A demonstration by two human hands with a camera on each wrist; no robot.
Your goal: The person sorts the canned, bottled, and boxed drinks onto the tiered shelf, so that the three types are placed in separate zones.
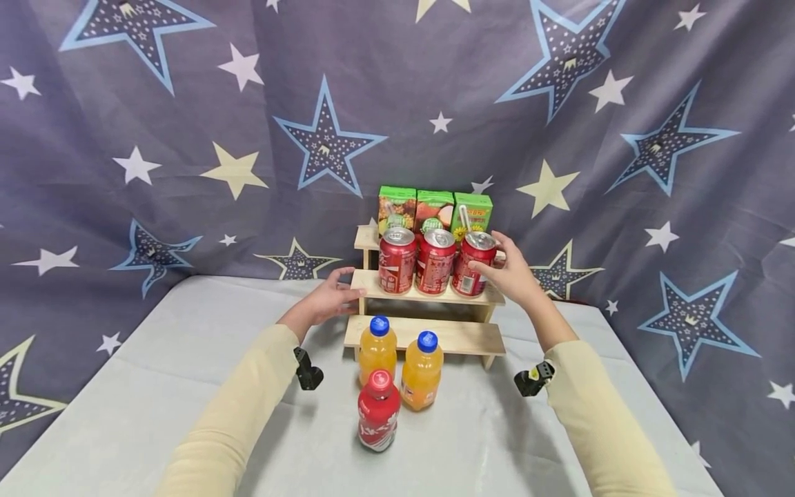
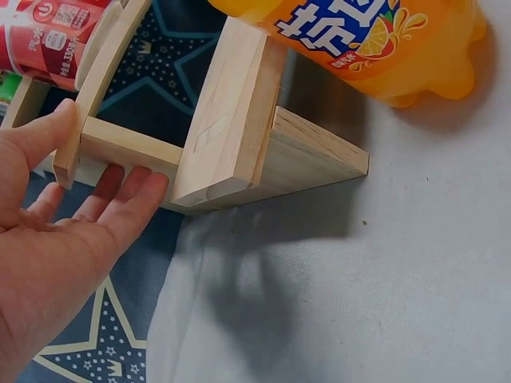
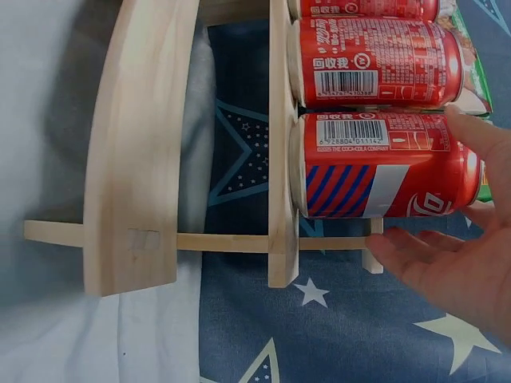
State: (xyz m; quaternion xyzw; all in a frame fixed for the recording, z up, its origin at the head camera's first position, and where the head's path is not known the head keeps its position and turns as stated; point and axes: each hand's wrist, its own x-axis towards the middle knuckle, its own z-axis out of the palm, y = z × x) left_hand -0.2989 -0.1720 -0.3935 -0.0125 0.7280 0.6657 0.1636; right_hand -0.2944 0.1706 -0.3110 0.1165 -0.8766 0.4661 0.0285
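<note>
A stepped wooden display stand (image 1: 435,334) stands on the table, with three red soda cans in a row on its middle tier. My left hand (image 1: 328,299) holds the left end of that tier, thumb on the board's end (image 2: 70,144) and fingers against the side strut. At the other end, my right hand (image 1: 517,276) grips the rightmost soda can (image 3: 375,166), thumb near its top and the other fingers around its far side. That can is upright beside the middle can (image 1: 435,266); the left can (image 1: 396,266) completes the row.
Three green-topped juice cartons (image 1: 435,207) line the top tier behind the cans. Before the stand are two orange drink bottles (image 1: 422,373) with blue caps and a red bottle (image 1: 377,417). A star-patterned cloth (image 1: 435,83) hangs behind the white-covered table (image 1: 459,449).
</note>
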